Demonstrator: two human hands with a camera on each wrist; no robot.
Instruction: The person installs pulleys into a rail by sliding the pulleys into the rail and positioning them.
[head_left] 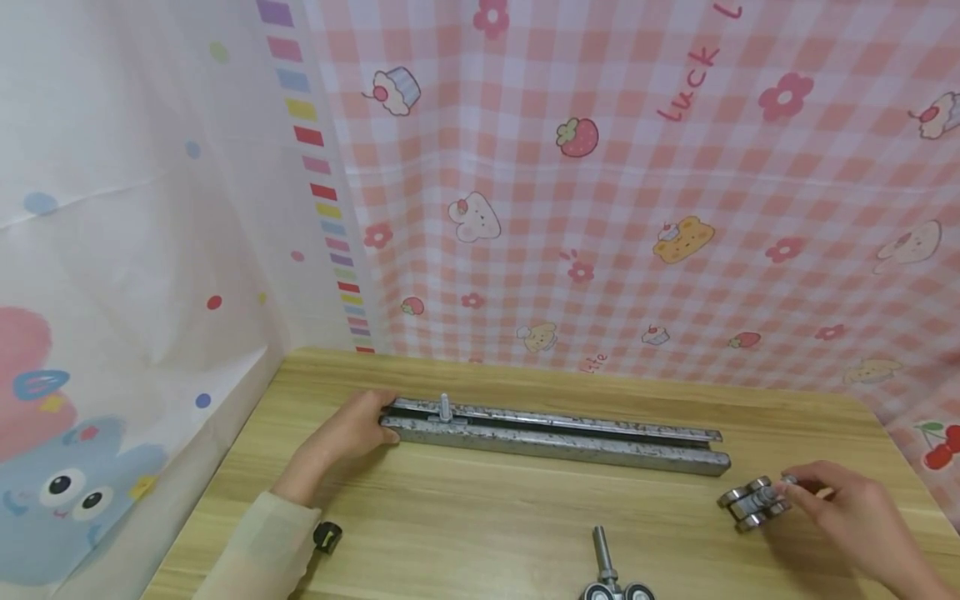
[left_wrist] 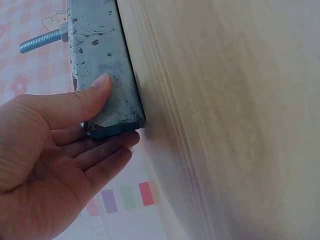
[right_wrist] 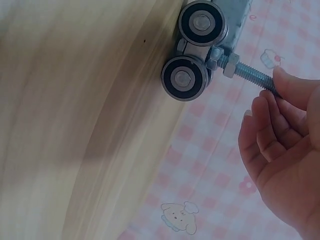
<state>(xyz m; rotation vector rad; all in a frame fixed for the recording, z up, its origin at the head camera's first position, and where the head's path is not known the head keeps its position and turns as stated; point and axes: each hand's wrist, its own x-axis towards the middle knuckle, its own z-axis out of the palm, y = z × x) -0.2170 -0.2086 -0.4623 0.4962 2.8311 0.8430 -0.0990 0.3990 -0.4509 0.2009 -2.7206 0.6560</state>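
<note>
A long slotted metal rail (head_left: 562, 446) with worn, spotted paint lies along the back of the table. My left hand (head_left: 352, 433) grips its left end; in the left wrist view the thumb presses the side face and fingers lie by the end. From the slot near that end rises a threaded bolt (head_left: 445, 407) with a nut. Off the rail's right end, my right hand (head_left: 855, 508) pinches the bolt of a roller trolley (head_left: 753, 504) between thumb and fingers. Its bearing wheels (right_wrist: 183, 78) show in the right wrist view.
Another roller trolley (head_left: 602, 554) stands at the front edge of the head view, bolt up, partly cut off. A small black object (head_left: 327, 537) is beside the left sleeve. Checked cloth (head_left: 570, 208) hangs behind the wooden table (head_left: 480, 508), white cloth (head_left: 135, 250) at left.
</note>
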